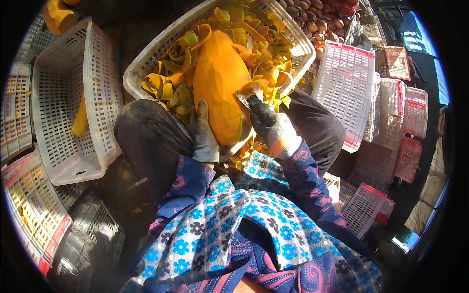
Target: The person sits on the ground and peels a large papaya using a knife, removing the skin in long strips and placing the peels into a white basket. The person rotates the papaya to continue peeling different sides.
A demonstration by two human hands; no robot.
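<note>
A large peeled orange squash or similar fruit [220, 80] lies lengthwise over a white plastic crate [146, 55] heaped with yellow and orange peelings [271, 69]. My left hand [205, 135], in a grey work glove, supports the fruit's lower left side, thumb along it. In my right hand [269, 122], gloved too, is a metal-bladed peeler [244, 99] at the fruit's right side; a strip of peel curls over the blade. Most of the peeler's handle is hidden by the glove.
At the left stands a white plastic crate [88, 91] with a yellow piece inside, among more crates. Stacked crates [344, 88] stand at the right. Onions or similar round bulbs [318, 25] lie in a heap beyond the peelings. My bent knees flank the peelings crate.
</note>
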